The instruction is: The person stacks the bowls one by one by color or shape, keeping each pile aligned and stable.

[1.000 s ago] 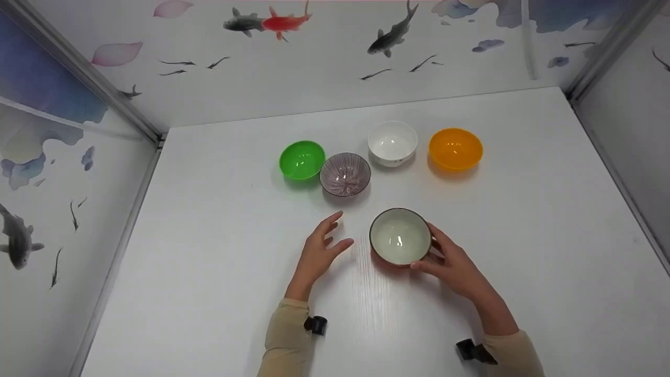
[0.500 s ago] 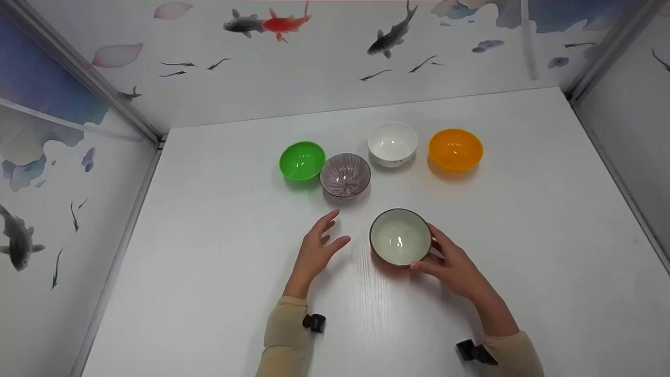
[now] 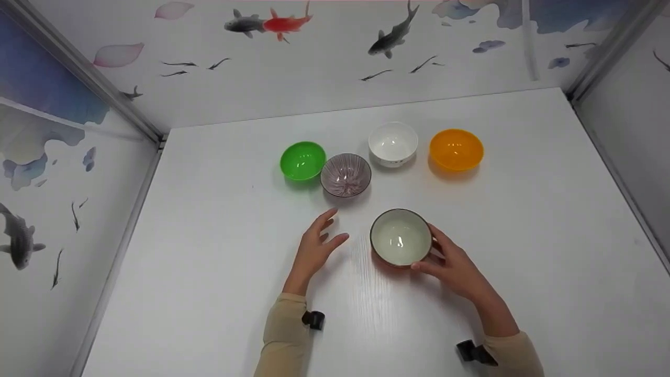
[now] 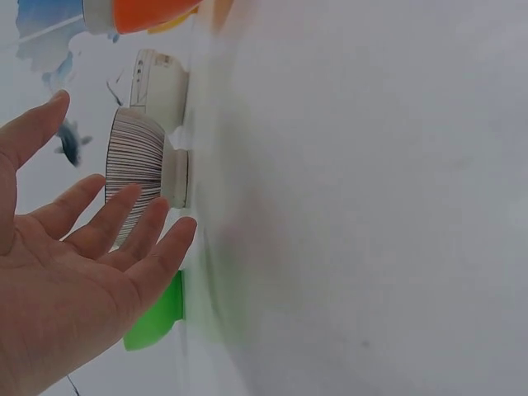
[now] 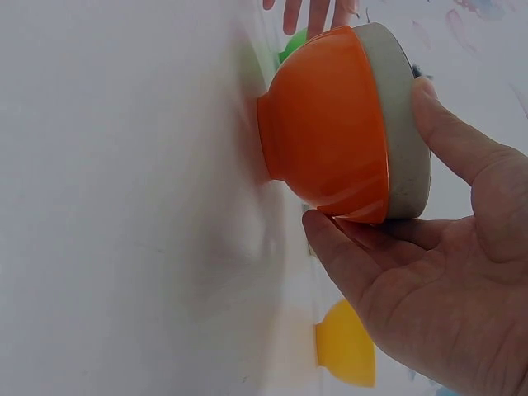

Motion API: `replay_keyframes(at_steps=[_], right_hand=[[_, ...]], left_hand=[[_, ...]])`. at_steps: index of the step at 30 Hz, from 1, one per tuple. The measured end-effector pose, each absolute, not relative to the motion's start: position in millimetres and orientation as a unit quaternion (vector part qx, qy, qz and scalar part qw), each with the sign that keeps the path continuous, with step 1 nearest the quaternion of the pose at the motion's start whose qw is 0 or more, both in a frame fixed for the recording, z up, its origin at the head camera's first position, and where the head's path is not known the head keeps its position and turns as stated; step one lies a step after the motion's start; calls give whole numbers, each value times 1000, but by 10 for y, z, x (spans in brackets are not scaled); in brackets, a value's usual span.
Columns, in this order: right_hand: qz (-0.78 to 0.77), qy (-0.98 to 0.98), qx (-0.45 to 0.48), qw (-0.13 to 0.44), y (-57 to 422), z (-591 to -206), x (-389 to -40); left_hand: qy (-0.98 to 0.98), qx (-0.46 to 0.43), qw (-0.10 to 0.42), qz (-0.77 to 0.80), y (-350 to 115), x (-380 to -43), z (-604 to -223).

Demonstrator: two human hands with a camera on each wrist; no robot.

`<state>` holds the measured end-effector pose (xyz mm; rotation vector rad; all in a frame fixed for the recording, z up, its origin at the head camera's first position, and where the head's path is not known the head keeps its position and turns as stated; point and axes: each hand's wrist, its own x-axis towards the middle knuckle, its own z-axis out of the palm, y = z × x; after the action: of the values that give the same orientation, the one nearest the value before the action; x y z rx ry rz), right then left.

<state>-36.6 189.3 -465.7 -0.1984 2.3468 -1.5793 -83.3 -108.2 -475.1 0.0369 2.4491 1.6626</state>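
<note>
The right hand [image 3: 460, 269] pinches the pale-lined bowl [image 3: 400, 237] by its side, thumb at the rim, in front of the white bowl [image 3: 392, 145]; some fingers are partly hidden behind its orange outside, and whether its foot touches the table [image 3: 209, 262] is hard to tell. The left hand [image 3: 314, 248] is apart from it, fingers spread; in the left wrist view they partly cover the striped bowl [image 4: 136, 157] and green bowl [image 4: 157, 318], while the pale-lined bowl is cut off above.
</note>
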Motion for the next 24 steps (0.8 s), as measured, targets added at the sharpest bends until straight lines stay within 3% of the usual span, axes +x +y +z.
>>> replay_keyframes(at_steps=[24], right_hand=[[-549,820,-70,148,1893,-4705,-371]], left_hand=[[821,8,81,565,-1080,-914,-4746]])
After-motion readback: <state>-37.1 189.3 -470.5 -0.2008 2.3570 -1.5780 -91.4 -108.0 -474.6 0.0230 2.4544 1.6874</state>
